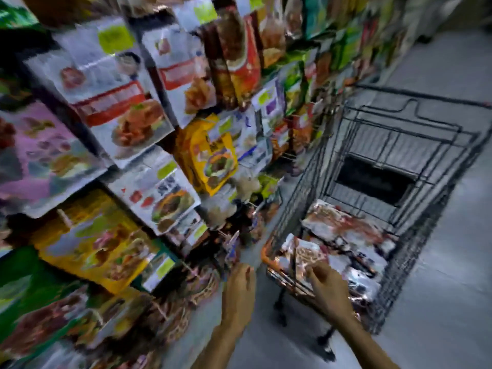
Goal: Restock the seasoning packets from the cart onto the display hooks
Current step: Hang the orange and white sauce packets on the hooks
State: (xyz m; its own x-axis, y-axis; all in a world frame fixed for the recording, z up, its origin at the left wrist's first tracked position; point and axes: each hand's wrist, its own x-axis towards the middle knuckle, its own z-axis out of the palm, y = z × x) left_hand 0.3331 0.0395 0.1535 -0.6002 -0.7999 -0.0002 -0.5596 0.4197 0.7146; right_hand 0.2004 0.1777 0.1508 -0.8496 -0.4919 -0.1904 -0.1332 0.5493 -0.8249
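While the right hand (328, 291) reaches over the near end of the cart (298, 187) and pinches the edge of 1 seasoning packet (303, 253) atop the pile of packets (346, 233) inside, the left hand (239, 291) hangs just left of the cart, beside the display packets (138, 121). Motion blur hides whether the left hand's curled fingers hold anything, and the hooks cannot be made out.

Packets (343, 235) in cart (399, 145), display (127, 115) left

Glossy foil packets (343, 235), black wire cart (399, 134)
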